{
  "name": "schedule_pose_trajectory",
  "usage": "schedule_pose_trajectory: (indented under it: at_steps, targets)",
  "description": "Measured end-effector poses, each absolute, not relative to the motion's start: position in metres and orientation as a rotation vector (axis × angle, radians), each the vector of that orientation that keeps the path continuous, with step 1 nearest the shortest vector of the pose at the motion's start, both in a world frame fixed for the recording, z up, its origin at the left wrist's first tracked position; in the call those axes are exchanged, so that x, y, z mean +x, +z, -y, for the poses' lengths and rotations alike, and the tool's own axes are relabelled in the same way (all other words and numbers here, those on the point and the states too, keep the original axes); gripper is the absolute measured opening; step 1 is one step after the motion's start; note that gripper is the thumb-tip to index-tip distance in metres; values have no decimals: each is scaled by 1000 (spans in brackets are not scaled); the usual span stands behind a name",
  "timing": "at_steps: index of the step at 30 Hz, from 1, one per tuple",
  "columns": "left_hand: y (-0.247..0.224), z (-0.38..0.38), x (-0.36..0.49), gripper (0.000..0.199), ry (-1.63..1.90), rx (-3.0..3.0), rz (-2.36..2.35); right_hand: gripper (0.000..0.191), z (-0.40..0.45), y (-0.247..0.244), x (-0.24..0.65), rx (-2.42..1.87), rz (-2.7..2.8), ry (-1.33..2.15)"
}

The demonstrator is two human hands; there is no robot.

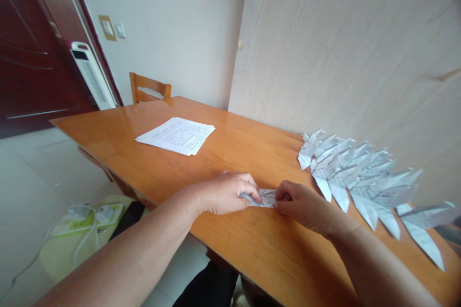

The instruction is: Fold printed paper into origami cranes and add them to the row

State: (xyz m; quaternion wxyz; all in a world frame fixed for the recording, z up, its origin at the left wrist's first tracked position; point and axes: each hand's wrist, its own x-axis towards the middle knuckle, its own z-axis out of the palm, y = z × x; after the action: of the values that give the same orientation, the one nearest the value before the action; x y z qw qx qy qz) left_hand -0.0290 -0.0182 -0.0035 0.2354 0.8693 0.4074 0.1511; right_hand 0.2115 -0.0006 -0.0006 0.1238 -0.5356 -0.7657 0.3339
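Observation:
A small folded sheet of printed paper (266,198) lies on the wooden table (252,148) between my hands. My left hand (230,192) presses on its left part, fingers bent over it. At its right end, my right hand (298,204) pinches the paper between thumb and curled fingers. The part under my left palm is hidden. To the right stand several folded paper pieces (360,168) with printed text, set in overlapping rows with pointed tips upward.
A stack of printed sheets (175,136) lies farther back on the left. Behind the table are a wooden chair (149,87) and a pale wooden panel (324,57). A power strip (90,218) with cables sits on a stool (57,254) at lower left.

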Motion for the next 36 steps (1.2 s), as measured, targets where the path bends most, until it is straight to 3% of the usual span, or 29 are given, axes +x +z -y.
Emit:
schedule_pose_trajectory:
  at_steps: [5,14,21,25,29,33,36]
  targets:
    - [-9,18,-30,41,465,2391,-1113,10,-2,-3,217,-1575,2203,1031]
    - [-12,23,-28,40,584,2409,-1112,5,-5,4,243,-1731,1904,818]
    - [-15,31,-24,24,668,2466,-1126,24,-10,8,247,-1691,1572,652]
    - [-13,53,-23,32,694,2536,-1163,23,-11,3,244,-1473,1600,508]
    - [-13,92,-23,64,678,2623,-1199,24,-4,1,234,-1377,1609,456]
    - [-22,131,-26,61,687,2709,-1221,25,12,10,215,-1276,1706,453]
    - [-31,148,-29,36,716,2761,-1239,26,28,27,202,-1200,1774,458]
